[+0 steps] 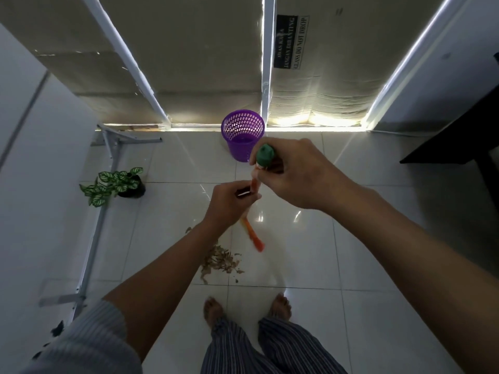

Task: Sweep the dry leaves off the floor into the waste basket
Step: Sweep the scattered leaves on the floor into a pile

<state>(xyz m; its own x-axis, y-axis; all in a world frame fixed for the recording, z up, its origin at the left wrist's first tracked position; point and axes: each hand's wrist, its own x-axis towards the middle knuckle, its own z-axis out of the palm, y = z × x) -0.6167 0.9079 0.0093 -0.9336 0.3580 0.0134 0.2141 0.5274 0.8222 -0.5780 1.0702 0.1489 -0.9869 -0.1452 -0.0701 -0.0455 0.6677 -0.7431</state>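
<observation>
While both hands are wrapped round the broom, the leaf pile is sitting just short of the bare feet, not swept yet.

So the right hand (299, 174) grips the green-capped top of the thin orange broom handle (252, 234), and the left hand (229, 203) is curled round the shaft a bit lower. The bristle end is too blurred to make out. The small heap of dry brown leaves (220, 261) lies on the glossy white tile floor (378, 265), at about 7 o'clock from the lower end of the handle. The purple perforated plastic waste basket (243, 134) stands upright at 12 o'clock, well apart from the pile, by the cardboard-covered wall. A little potted plant with green-and-white leaves (116, 184) sits off at 9 o'clock. I reckon those leaves are featherlight and crumbly, and they'll skate on that slick tile, so short gentle strokes. The two-handed hold looks right for control.
</observation>
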